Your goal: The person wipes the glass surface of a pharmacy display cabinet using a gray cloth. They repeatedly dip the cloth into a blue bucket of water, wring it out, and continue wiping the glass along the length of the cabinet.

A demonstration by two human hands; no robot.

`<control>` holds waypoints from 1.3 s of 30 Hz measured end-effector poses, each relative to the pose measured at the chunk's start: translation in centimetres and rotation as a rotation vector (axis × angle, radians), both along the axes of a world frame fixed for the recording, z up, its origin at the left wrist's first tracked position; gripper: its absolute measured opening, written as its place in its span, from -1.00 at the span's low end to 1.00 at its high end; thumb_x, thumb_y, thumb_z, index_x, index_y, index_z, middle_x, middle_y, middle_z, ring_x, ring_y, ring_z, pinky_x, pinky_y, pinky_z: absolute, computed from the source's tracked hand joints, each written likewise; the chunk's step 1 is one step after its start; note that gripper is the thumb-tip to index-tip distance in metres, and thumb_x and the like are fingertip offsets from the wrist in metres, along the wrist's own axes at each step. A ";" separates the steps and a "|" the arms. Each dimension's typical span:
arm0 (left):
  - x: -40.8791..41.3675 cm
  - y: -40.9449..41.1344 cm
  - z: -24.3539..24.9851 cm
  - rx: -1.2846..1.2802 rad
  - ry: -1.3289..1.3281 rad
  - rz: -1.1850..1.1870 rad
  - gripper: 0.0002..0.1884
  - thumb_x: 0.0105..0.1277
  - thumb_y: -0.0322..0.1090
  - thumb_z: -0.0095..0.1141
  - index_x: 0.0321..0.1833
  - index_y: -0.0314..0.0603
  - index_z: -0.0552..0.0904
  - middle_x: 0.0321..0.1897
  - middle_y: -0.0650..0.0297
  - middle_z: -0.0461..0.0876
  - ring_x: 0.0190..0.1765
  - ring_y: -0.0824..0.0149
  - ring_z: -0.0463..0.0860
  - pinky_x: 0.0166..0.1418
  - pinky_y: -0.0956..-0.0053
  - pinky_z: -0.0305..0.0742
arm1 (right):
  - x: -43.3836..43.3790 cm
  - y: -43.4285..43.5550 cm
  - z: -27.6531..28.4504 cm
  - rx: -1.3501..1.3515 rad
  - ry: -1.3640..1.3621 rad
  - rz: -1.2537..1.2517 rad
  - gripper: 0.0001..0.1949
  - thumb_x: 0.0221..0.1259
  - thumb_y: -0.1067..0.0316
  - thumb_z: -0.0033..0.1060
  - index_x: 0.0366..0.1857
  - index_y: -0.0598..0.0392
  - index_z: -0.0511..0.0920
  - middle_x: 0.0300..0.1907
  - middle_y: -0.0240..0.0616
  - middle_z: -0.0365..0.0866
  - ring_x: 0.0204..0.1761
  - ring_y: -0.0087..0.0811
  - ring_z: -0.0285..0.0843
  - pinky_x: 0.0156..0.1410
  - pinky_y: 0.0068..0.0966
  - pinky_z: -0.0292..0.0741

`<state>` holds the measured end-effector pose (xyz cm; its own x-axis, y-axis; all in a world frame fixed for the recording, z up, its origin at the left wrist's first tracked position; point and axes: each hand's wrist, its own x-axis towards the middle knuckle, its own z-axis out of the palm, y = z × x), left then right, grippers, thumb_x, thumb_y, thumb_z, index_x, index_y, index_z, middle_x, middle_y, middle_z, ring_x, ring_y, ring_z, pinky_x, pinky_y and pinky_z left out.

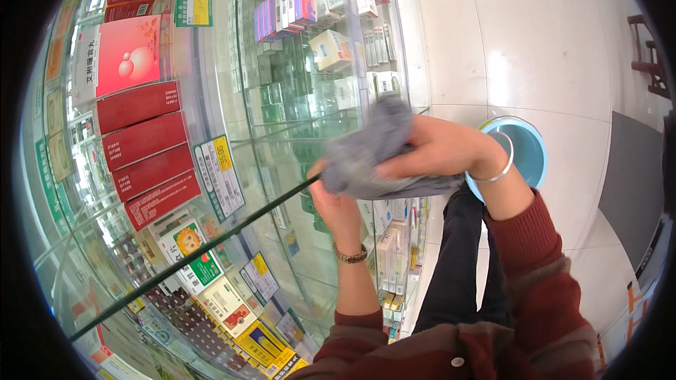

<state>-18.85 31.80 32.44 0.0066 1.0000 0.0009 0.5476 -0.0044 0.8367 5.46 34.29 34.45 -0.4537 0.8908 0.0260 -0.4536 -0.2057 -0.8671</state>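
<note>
A crumpled grey cloth (pixel 369 158), blurred, is gripped in my right hand (pixel 446 150), which wears a silver bangle. My left hand (pixel 338 206), with a watch or bracelet on its wrist, holds the edge of a glass shelf panel (pixel 211 245); its fingertips are partly hidden by the glass and cloth. The cloth lies close over the end of the panel, beside my left fingers. Beneath and around the glass stand medicine boxes, among them red cartons (pixel 145 132) and a pink box (pixel 127 60) at the left.
A light blue bucket (pixel 528 150) stands on the tiled floor (pixel 528 63) beside my legs. Price tags (pixel 219 177) line the shelf front. More boxes (pixel 288 8) stand inside the glass display case at the top. A grey mat (pixel 634 184) lies at the right.
</note>
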 end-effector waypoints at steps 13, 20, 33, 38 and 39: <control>-0.4 -10.9 -3.4 -0.112 0.025 0.161 -0.71 0.38 -0.42 0.08 0.12 -0.33 0.50 0.07 0.14 0.51 0.04 0.30 0.56 0.12 0.41 0.47 | -0.7 -11.6 -2.8 -0.687 0.649 -0.519 -0.53 0.39 0.27 0.00 0.31 0.23 0.27 0.27 -0.15 0.42 0.25 -0.29 0.45 0.36 -0.33 0.39; 0.6 -3.7 1.7 0.191 -0.126 0.247 -0.56 0.41 -0.38 0.04 0.30 -0.33 0.31 0.24 0.09 0.37 0.22 0.26 0.43 0.26 0.35 0.38 | -5.3 7.1 7.3 0.053 -0.166 -0.240 -0.42 0.19 -0.06 0.25 0.05 0.30 0.51 -0.10 -0.21 0.63 -0.08 -0.52 0.52 0.04 -0.55 0.48; 2.7 2.1 2.8 0.160 -0.417 0.168 -0.29 0.47 -0.04 -0.05 0.49 -0.13 -0.09 0.47 -0.10 -0.04 0.47 0.10 0.18 0.43 0.10 0.28 | -15.4 13.6 -4.3 0.222 -0.879 0.240 -0.47 0.15 -0.05 0.07 0.08 0.13 0.58 0.06 0.02 0.60 0.12 0.00 0.53 0.23 -0.26 0.44; 2.2 2.1 3.2 0.141 -0.441 0.193 -0.29 0.46 -0.10 -0.02 0.50 -0.13 -0.08 0.47 -0.10 0.00 0.45 0.11 0.21 0.40 0.14 0.31 | -14.3 12.4 -2.0 0.111 -0.844 0.213 -0.52 0.16 -0.02 0.06 -0.03 0.17 0.62 -0.01 0.03 0.63 0.05 0.00 0.56 0.18 -0.22 0.45; 2.2 2.1 3.4 0.141 -0.460 0.202 -0.28 0.45 -0.17 0.01 0.51 -0.17 -0.09 0.47 -0.10 0.00 0.45 0.11 0.20 0.40 0.15 0.32 | -13.5 11.6 -1.0 0.111 -0.804 0.197 -0.52 0.16 -0.03 0.06 -0.05 0.18 0.63 -0.04 0.02 0.64 0.04 0.01 0.56 0.17 -0.21 0.45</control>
